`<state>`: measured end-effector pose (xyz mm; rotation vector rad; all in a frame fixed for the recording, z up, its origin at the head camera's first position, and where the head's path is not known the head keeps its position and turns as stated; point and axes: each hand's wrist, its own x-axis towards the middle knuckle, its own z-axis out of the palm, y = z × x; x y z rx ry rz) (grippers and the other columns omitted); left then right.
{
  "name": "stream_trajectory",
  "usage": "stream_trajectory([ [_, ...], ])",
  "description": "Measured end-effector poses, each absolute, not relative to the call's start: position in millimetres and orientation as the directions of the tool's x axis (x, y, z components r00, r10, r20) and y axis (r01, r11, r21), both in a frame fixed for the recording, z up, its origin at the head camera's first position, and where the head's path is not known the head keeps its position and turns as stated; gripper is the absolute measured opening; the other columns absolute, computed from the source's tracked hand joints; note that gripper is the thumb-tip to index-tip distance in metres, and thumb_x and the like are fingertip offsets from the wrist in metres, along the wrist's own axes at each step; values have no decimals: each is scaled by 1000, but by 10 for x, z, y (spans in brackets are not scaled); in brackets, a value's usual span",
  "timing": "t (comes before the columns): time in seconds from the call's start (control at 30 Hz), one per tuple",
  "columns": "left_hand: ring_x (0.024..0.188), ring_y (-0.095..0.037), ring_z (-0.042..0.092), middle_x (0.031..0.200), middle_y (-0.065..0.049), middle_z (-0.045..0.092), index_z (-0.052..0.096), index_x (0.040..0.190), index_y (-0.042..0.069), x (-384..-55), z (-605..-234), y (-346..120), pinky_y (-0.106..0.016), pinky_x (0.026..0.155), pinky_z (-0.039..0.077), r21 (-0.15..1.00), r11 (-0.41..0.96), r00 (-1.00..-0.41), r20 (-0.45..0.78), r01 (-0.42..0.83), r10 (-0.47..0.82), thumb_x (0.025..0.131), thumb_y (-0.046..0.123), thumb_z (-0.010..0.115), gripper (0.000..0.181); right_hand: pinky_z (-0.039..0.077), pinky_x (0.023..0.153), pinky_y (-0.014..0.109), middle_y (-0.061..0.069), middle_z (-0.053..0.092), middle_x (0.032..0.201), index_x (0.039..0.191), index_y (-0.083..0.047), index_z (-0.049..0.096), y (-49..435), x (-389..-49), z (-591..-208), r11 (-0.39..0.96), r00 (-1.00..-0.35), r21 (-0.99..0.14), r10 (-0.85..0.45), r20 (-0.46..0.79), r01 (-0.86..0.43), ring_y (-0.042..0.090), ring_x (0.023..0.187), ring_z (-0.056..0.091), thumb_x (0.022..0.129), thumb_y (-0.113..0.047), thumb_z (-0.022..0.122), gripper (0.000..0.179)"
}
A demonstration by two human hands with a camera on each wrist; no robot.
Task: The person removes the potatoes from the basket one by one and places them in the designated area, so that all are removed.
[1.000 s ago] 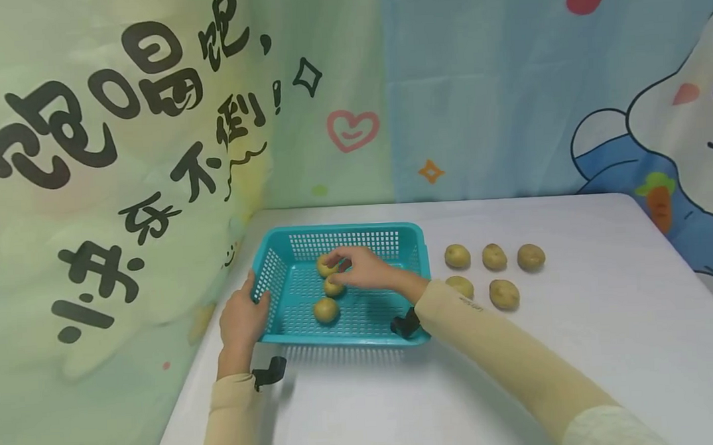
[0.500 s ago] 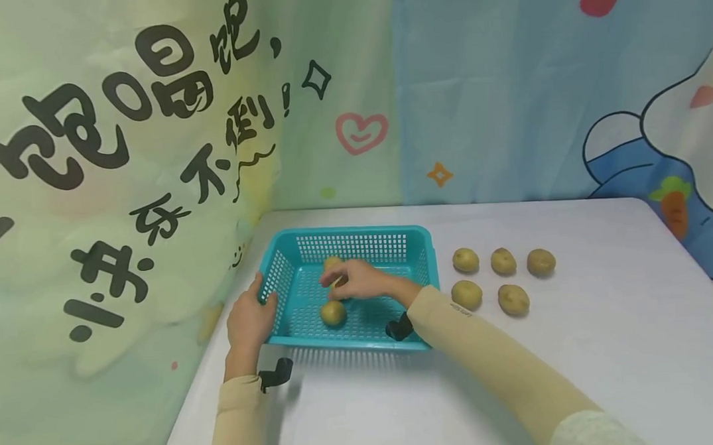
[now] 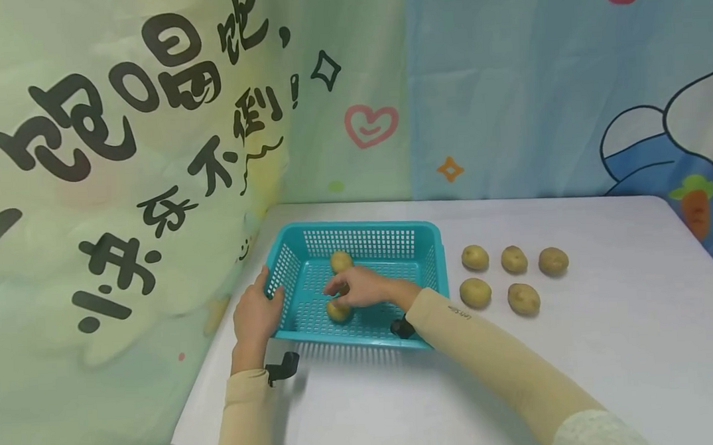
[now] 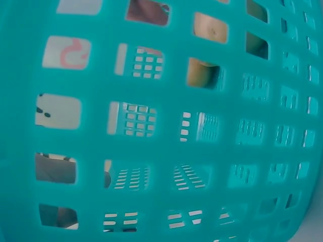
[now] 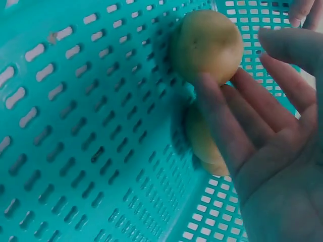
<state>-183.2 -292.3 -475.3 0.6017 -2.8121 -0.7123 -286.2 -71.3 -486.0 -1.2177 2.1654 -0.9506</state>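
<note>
My left hand [image 3: 258, 318] grips the left rim of a turquoise plastic basket [image 3: 380, 344], thumb on the inner side. In the left wrist view the perforated wall [image 4: 96, 143] fills most of the picture. Inside the basket, my right hand [image 3: 362, 286] hovers palm down over a row of potatoes. One potato [image 3: 341, 261] lies behind it and another potato [image 3: 338, 311] shows just under its fingertips; the hand covers the middle of the row. Seen from the right wrist, the fingers are loosely extended, a fingertip at the nearest potato [image 5: 209, 45], the thumb apart from it.
Right of the basket, several potatoes lie on the white table [image 3: 625, 343] in two rows, among them a back-row potato [image 3: 475, 258] and a front-row potato [image 3: 524, 299]. A printed curtain [image 3: 494, 97] hangs behind and along the left side.
My right hand has moved from the back potatoes toward the front one in the basket. My left hand stays on the rim. The head view has shifted slightly.
</note>
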Motion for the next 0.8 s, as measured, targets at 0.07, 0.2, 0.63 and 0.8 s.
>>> stream_trajectory([
  [0.07,82,-32,59,122,-24,61,35,153,14,-1828,-4750,-2921,-47,67,47,493,802,-902,74,-337,-425,97,34,55,62,49,91,32,5,67,123,124,-7,67,-705,-2850,-4855,390,-484,-728,-870,-91,-564,22,112,62,86,-9,68,37],
  [0.2,81,-31,59,123,-24,61,36,152,14,-1823,-4749,-2918,-46,65,47,494,801,-901,74,-339,-427,97,34,55,62,49,90,31,0,69,118,120,-10,69,-689,-2840,-4863,422,-478,-698,-869,-129,-578,17,108,62,83,-5,71,37],
  [0.63,87,-32,60,131,-23,58,35,153,16,-1815,-4745,-2920,-47,70,47,504,785,-893,58,-360,-447,98,35,55,62,45,96,29,-2,65,121,123,-12,65,-685,-2823,-4899,417,-375,-702,-899,-226,-578,14,116,56,82,-8,72,42],
  [0.8,95,-34,61,134,-23,56,35,153,16,-1830,-4731,-2913,-49,74,48,505,782,-892,51,-365,-449,98,35,55,62,46,94,27,-2,64,120,120,-12,66,-684,-2811,-4893,391,-340,-748,-911,-232,-536,14,116,56,83,-5,71,38],
])
